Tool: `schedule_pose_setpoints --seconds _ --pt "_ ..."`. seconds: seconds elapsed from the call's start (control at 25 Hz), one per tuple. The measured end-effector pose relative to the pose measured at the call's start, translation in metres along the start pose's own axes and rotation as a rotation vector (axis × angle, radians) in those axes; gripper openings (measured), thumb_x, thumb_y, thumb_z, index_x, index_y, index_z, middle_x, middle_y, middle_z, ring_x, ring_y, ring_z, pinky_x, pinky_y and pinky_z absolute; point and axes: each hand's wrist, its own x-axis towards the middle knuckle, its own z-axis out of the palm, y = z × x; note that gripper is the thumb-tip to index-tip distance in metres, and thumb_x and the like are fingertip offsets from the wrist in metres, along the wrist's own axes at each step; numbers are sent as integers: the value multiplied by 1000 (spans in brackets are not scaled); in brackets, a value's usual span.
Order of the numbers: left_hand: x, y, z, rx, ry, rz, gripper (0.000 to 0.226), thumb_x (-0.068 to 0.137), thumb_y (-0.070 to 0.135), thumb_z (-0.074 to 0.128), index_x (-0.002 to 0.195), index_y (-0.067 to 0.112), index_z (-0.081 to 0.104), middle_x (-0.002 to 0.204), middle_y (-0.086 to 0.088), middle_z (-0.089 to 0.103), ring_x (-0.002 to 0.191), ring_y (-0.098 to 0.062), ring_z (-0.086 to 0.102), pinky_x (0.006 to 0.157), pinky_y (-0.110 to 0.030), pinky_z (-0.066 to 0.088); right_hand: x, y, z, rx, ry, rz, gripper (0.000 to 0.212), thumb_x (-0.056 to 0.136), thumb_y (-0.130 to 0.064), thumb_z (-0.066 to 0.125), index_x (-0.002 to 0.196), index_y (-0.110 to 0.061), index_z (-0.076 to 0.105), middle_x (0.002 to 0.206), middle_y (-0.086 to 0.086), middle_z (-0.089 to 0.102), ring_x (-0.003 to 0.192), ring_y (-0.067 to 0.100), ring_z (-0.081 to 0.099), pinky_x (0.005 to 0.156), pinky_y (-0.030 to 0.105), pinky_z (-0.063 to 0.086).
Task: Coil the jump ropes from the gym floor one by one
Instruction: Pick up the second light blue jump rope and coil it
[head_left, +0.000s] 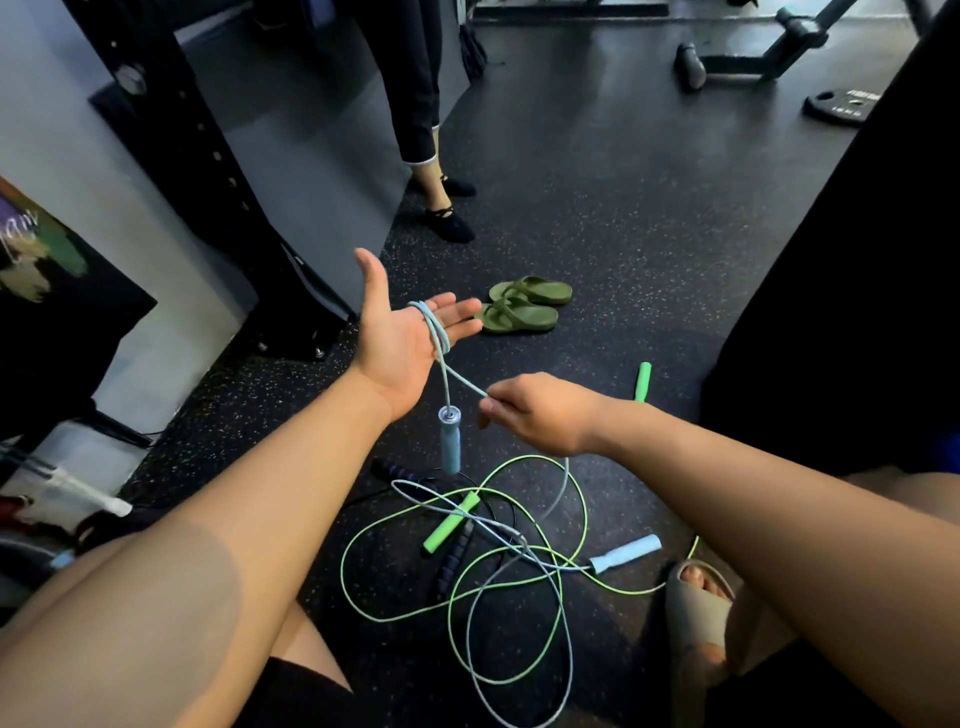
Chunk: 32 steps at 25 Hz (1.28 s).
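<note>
Blue rope (441, 340) looped on the left grip (400, 338), above the floor (623, 208).
Left grip spread, palm up, the rope round its fingers, one handle (450, 441) hanging below. Right grip (540, 413) pinches the cord just beside it. The other handle (626, 553) lies on the floor, tangled with the green rope (451, 522) and the black rope (451, 564).

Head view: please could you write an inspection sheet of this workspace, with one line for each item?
surface: black speckled gym floor.
job's things: blue jump rope looped over the left fingers, one handle hanging, the rest on the floor; green jump rope and dark jump rope tangled with it on the floor.
clutter: green sandals; weight plate.
grippers: left hand open, palm up; right hand pinches the blue jump rope.
cables: nothing seen.
surroundings: another person's legs; black rack upright; bench frame.
</note>
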Motion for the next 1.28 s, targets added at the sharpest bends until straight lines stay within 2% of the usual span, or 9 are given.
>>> schedule_pose_setpoints --seconds 0.12,0.24,0.36,0.44,0.52,0.8,0.96,1.12,1.28 --pt "1 -8 0 279 13 -95 118 81 87 -3 137 -5 45 114 -20 73 110 -31 70 113 -44 38 2 -1 -6 -50 139 -60 34 104 -35 43 99 -15 69 90 4 72 83 23 66 80 39 50" --pt "-3 -14 5 510 -120 -219 122 78 88 -10 128 -2 57 100 -16 76 105 -23 70 115 -42 34 0 -1 -16 -30 243 -127 26 102 -37 49 108 -24 71 81 1 72 70 19 64 70 34 51" --pt "-8 -13 11 619 -319 -370 126 75 89 -12 99 1 74 94 -19 73 99 -26 70 99 -34 42 -1 2 -28 65 285 -64 36 96 -47 59 72 -20 64 60 -1 60 52 9 50 57 33 46" --pt "-10 -11 14 616 -375 -451 130 74 91 -10 104 -8 69 90 -23 70 91 -34 70 84 -29 51 -1 8 -34 171 292 -24 41 88 -49 67 67 -15 64 55 -1 56 49 7 43 51 27 37" --pt "-13 -8 16 590 -418 -503 124 73 92 -7 96 -7 64 73 -19 66 75 -35 69 68 -25 55 -1 14 -38 312 305 -33 43 81 -49 74 64 -11 61 54 -2 49 50 6 37 50 27 31" --pt "-21 -1 18 331 -529 -482 107 62 99 -8 70 9 50 43 -2 44 48 -26 55 76 -36 51 3 35 -23 504 354 4 53 95 -40 59 67 3 45 62 1 34 55 6 30 50 24 27" --pt "-25 -1 15 129 -453 -397 100 63 100 -1 67 13 48 44 1 39 48 -24 50 80 -38 45 2 34 -7 454 279 75 67 94 -61 37 85 1 58 67 6 51 59 14 48 59 38 47" --pt "-25 1 15 -202 -361 -261 93 67 100 21 77 12 50 58 0 46 61 -25 53 85 -35 48 5 32 8 443 184 102 59 105 -48 32 84 1 57 64 8 63 57 14 56 61 31 47" --pt "-19 5 10 -289 -216 -109 95 68 98 27 86 10 55 65 0 47 68 -27 58 103 -36 43 5 35 17 437 -12 200 43 106 -34 39 92 1 60 70 5 66 63 15 59 64 30 48"
